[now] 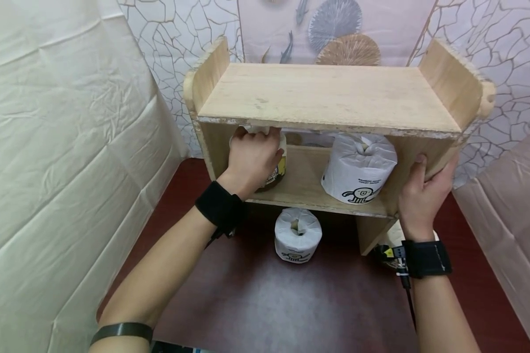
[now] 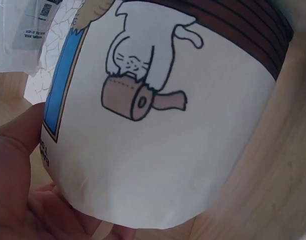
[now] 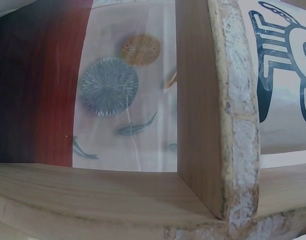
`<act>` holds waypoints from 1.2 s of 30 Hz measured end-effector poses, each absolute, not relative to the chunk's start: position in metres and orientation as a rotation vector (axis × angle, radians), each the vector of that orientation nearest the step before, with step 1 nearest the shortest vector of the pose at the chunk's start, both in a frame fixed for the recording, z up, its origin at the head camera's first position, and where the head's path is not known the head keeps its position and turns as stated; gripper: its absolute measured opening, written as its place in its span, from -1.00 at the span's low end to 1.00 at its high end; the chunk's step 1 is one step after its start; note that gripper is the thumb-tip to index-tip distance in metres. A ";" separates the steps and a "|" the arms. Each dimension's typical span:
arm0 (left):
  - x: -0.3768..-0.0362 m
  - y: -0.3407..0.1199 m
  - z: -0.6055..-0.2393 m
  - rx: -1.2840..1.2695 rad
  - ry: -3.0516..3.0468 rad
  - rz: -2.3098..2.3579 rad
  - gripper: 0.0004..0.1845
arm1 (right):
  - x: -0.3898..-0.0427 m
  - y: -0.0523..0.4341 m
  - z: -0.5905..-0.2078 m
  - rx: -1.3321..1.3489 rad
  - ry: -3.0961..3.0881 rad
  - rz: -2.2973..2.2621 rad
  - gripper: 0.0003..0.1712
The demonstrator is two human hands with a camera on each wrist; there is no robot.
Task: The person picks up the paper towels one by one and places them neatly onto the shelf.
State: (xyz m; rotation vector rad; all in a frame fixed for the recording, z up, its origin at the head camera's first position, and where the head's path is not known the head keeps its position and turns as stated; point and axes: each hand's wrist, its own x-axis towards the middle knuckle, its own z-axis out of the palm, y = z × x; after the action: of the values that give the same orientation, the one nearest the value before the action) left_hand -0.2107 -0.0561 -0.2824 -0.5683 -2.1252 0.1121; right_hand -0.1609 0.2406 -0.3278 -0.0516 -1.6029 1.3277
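A wooden shelf (image 1: 331, 95) stands on a dark red table. Inside its middle level, at the left, my left hand (image 1: 252, 159) grips a cartoon-wrapped toilet roll (image 1: 277, 172) from above. In the left wrist view, that roll's cream wrapper (image 2: 193, 135) shows a cat drawing and a brown band, with my thumb and fingers around its edge. My right hand (image 1: 424, 201) holds the shelf's right side panel, thumb on the inner face; the other fingers are partly hidden. A white-wrapped toilet roll (image 1: 357, 169) sits on the same level at the right.
Under the shelf's middle board, another white-wrapped toilet roll (image 1: 298, 238) stands on the table (image 1: 282, 304). A pale round thing (image 1: 396, 236) is partly hidden behind my right wrist. Cloth walls (image 1: 70, 147) close in both sides. The shelf's board edges (image 3: 238, 100) look rough and chipped.
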 end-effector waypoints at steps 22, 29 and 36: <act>-0.207 -0.071 -0.282 -0.791 -2.257 0.153 -0.61 | -0.169 0.261 -0.348 -0.013 -1.631 1.297 -0.43; -0.208 -0.078 -0.277 -0.835 -2.269 0.141 -0.68 | -0.165 0.249 -0.336 -0.065 -1.627 1.309 -0.42; -0.209 -0.080 -0.274 -0.888 -2.336 0.101 -0.70 | -0.161 0.239 -0.329 -0.108 -1.623 1.357 -0.40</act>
State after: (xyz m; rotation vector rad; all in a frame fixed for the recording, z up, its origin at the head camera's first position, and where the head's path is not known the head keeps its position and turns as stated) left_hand -0.2091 -0.0801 -0.2741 -0.8882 -2.3364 0.1007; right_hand -0.1611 0.2391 -0.3287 -0.1082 -1.6231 1.3573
